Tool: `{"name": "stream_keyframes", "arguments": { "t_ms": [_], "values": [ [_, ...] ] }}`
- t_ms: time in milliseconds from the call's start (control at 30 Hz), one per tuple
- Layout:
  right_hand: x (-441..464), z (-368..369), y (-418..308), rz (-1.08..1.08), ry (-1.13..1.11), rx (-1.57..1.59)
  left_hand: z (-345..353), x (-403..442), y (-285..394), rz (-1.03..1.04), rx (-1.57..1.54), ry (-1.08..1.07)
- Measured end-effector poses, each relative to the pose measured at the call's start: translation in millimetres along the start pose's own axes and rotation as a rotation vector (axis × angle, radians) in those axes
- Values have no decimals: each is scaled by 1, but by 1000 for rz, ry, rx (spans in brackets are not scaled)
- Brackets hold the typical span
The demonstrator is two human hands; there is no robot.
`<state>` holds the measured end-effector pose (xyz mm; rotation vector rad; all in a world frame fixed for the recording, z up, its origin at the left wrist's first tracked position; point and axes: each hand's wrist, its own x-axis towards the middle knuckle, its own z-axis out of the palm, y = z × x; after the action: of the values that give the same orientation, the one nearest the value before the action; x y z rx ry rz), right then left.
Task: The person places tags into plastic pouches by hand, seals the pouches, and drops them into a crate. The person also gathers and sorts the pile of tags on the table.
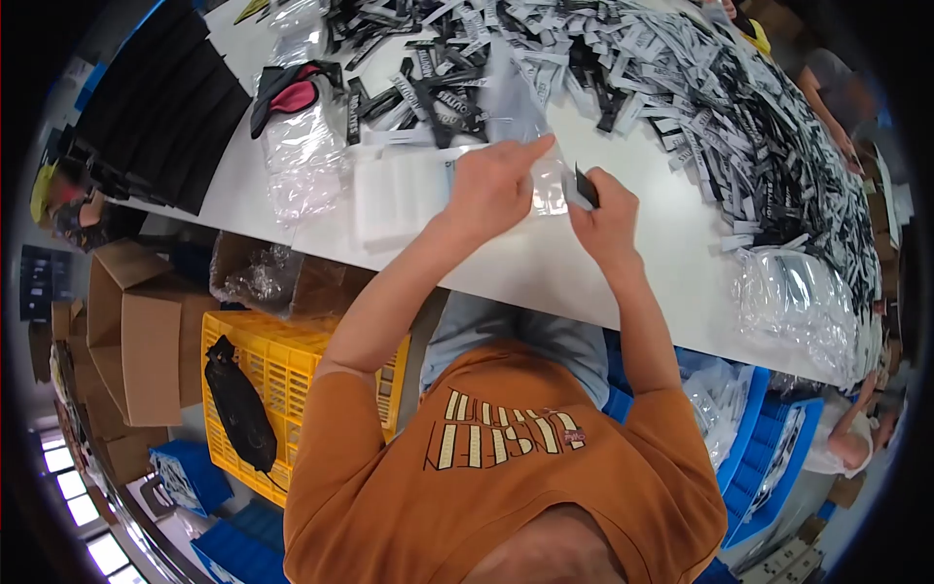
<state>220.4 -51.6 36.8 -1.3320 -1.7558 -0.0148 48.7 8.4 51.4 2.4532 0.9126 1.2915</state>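
My left hand (pixel 494 185) is closed at the edge of a clear plastic bag (pixel 514 102), its index finger stretched to the right; part of the bag stands up blurred behind the hand. To its right, my right hand (pixel 605 209) pinches a small dark flat packet (pixel 586 187) between thumb and fingers, close to the bag. Just left of my left hand lies a stack of white packages (pixel 394 200). Beyond both hands, many black and white printed stick sachets (pixel 443 107) are strewn over the white table (pixel 642 263).
Piles of clear bags (pixel 306 175) (pixel 793 302) lie at left and right. A black and pink item (pixel 292 94) rests on the left pile. A yellow crate (pixel 302 380), cardboard boxes (pixel 156 341) and blue bins (pixel 769 467) stand below the table. Other people are at both sides.
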Motion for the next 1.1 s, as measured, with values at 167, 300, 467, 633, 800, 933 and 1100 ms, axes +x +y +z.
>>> {"name": "stream_keyframes", "arguments": {
  "t_ms": [167, 300, 467, 633, 800, 933, 1100],
  "values": [
    [-4, 1, -23, 184, -62, 106, 4, 5, 1, -43, 26, 72],
    [-15, 15, -18, 342, -195, 220, 8, 4, 4, -106, -70, 88],
    [-16, 37, 8, 650, -299, 823, 26, -18, 15, 128, 98, 10],
    [-13, 25, -38, 564, -189, 691, 12, -15, -4, -143, -20, -50],
    [-17, 33, -9, 418, -66, 475, 22, -22, 22, -24, -14, -134],
    [-20, 21, -12, 723, -210, 870, 9, -18, 19, -309, -112, -282],
    [-25, 26, 10, 550, -87, 717, 5, -17, 37, -224, -295, -454]
  ]
}}
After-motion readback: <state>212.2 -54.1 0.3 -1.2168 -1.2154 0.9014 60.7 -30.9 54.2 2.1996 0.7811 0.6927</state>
